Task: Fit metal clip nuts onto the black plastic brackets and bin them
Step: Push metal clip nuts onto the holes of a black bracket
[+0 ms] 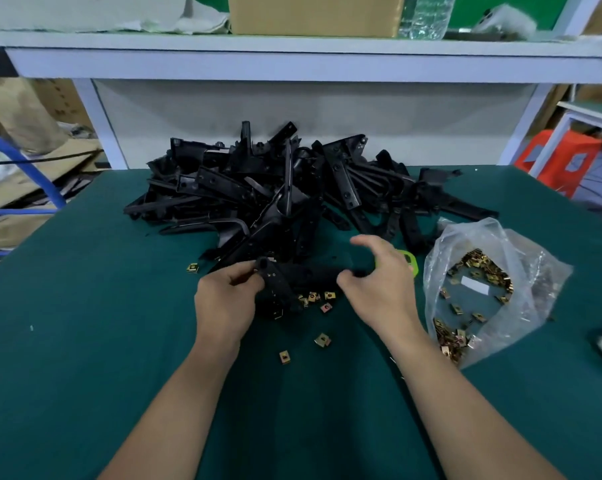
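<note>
Counter: we work at a green counter (85,341) below a white shelf (292,60).
Stock: the bracket pile (292,188) lies at 12 o'clock, close for picking.
Clip nuts: loose clip nuts (313,297) sit at centre; the bag (483,289) lies open at 3 o'clock.
Left hand (227,299): fingers curled round one bracket (279,282), steadying it above the nuts.
Right hand (379,282): fingers spread wide, apparently empty, at the bracket's 3 o'clock end.
</note>
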### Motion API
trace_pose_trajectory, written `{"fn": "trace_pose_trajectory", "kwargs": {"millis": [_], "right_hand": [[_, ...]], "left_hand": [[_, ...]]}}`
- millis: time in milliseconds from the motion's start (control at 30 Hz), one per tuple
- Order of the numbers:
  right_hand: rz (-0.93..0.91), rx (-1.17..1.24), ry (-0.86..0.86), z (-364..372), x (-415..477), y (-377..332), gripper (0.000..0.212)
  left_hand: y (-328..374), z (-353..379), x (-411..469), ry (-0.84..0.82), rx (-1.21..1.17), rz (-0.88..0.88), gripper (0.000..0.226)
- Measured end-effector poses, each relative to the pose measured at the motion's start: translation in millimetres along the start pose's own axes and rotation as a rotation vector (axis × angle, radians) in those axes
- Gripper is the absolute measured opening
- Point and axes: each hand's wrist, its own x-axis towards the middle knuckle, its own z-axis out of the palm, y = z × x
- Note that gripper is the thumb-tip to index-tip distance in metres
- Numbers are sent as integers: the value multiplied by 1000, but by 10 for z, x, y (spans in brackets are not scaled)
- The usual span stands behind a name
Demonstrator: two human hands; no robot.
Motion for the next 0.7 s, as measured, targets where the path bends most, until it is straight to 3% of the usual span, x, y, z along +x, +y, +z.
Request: {"fn": "trace_pose_trajectory", "kwargs": {"millis": [67,200,367,500,600,700], "right_hand": [[-170,-147,-90,41,-35,3,47],[-152,-272,-284,207,-84,17,48],[-112,-332,-257,239,-49,56,36],[-89,-297,-182,186,-72,46,19],[-93,-273,-151,156,-70,40,27],[-89,-281,-153,143,-66,26,34]], "left_hand": [[15,2,-18,-41,121,58,35],[30,26,-45,-67,269,122,23],[85,-29,-48,10,281,122,16],[107,-21,-67,-23,188,78,7],[121,4,-87,-40,220,99,23],[122,2,-71,-69,155,89,24]]}}
